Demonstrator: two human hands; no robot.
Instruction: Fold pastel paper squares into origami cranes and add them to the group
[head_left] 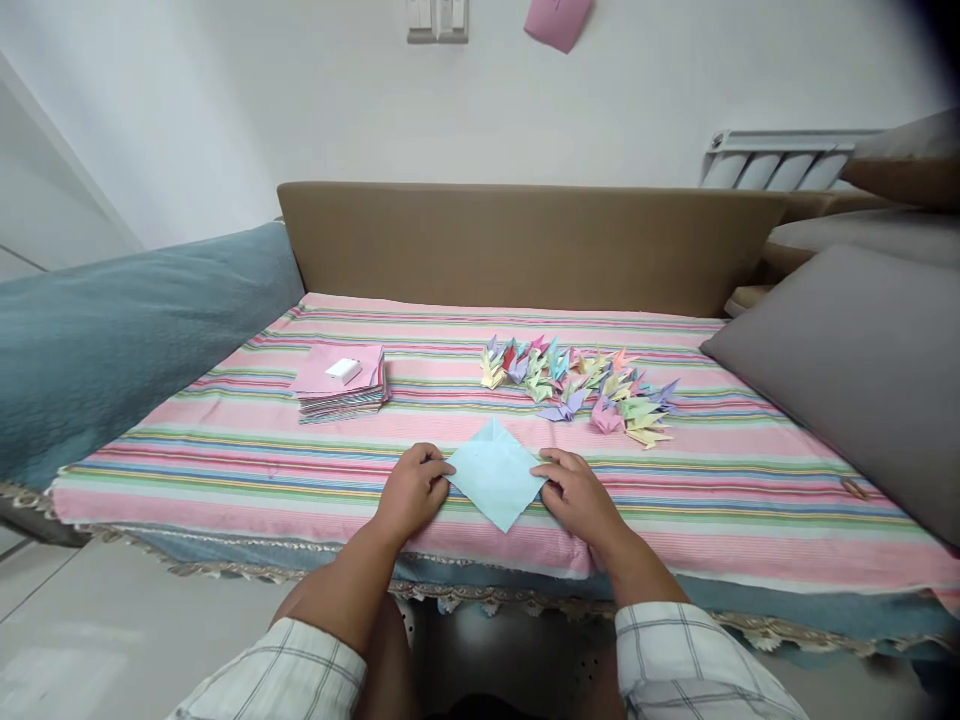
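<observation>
A light blue square of paper (496, 472) is held like a diamond just above the striped cloth, one corner pointing away from me. My left hand (417, 488) pinches its left corner between thumb and fingers. At the right corner, my right hand (576, 492) grips the paper the same way. Faint crease lines seem to cross the sheet. Beyond my right hand lies a cluster of folded paper cranes (570, 385) in many colours. To the far left of the sheet sits a stack of coloured paper squares (341, 385), pink on top, with a small white block (343, 370) resting on it.
A pink striped cloth (225, 450) covers the sofa seat. Blue-covered armrest (150, 330) stands at left, brown backrest (487, 245) behind, grey cushions (847, 370) at right. A small brownish ring-like object (853, 488) lies near the cushion. The seat's front edge has lace trim.
</observation>
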